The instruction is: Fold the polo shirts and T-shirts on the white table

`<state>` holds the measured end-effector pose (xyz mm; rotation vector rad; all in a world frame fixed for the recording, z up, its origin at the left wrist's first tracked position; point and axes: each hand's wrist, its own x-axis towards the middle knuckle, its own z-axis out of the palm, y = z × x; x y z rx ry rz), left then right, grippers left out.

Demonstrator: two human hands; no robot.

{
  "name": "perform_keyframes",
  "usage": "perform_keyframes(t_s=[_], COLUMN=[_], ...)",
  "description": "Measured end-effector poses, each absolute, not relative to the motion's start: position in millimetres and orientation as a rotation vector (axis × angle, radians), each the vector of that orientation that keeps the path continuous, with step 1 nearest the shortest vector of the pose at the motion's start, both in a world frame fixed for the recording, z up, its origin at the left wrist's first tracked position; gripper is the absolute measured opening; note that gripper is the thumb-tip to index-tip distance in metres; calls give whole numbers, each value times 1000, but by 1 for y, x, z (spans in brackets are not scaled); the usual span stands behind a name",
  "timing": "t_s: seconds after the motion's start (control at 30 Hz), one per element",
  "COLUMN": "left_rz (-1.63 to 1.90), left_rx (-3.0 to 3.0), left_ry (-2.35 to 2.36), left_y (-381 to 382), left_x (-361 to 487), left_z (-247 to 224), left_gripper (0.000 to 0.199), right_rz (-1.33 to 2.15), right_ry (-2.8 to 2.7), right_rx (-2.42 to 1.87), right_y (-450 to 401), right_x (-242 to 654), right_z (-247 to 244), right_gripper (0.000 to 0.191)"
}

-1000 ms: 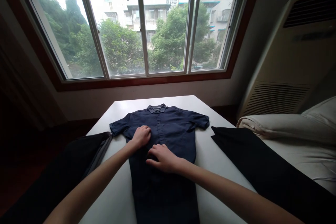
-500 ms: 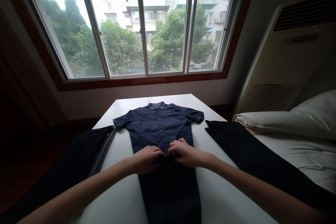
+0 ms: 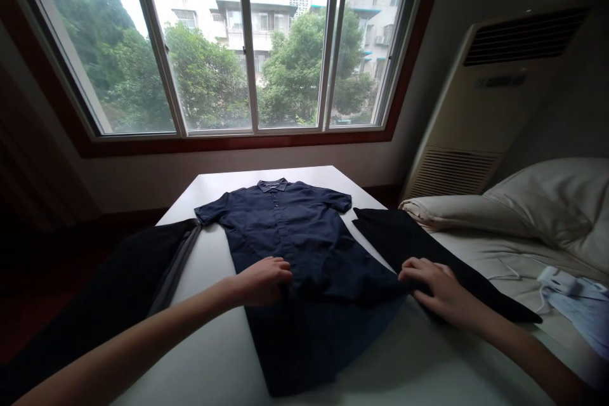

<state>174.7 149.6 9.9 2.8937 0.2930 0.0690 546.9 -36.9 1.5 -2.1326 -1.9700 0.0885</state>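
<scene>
A dark navy short-sleeved shirt (image 3: pixel 304 235) lies front up on the white table (image 3: pixel 216 279), its collar toward the window. My left hand (image 3: pixel 266 280) is closed on the shirt near the button line at mid-body. Out to the right, my right hand (image 3: pixel 435 285) pinches the shirt's side edge and holds it stretched away from the body, slightly raised. The cloth between the two hands is pulled into folds. The lower part of the shirt hangs loosely over the tabletop toward me.
Black folded clothing (image 3: pixel 118 273) lies along the table's left side, with a grey piece beside it. Another black garment (image 3: pixel 413 235) lies at the right. Beyond it is a beige sofa (image 3: pixel 476 254) with a white plug and cable (image 3: pixel 561 282). An air conditioner (image 3: pixel 480 101) stands near the window.
My right hand has moved from the shirt's middle far out to the right, drawing the shirt's side with it. My left hand stays near the middle. The view has turned slightly right.
</scene>
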Motion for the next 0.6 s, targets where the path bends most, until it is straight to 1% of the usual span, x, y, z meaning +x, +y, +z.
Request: perform_keyframes(t_s=[0.07,0.17,0.33,0.47,0.6], left_rz=[135,257,389,276,81], left_rx=[2886,2835,2705,2612,2566], left_ry=[338,450,759,1069,1081], left_y=[147,140,121,100,78], left_x=[163,133,52,-7,-26], left_z=[18,33,45,32,19], left_gripper=[19,22,21,22,19], right_rz=[48,-22,-117,-78,-2], right_ry=[-1973,-1941,-1856,-1828,-1838], right_rx=[-2129,-2107,-2108,-2116,-2099], right_y=[-44,-50,-62,-70,-67], right_x=[542,537,542,545,534], right_z=[-8,-16,-25,-29,-16], right_gripper=[25,22,16,18,27])
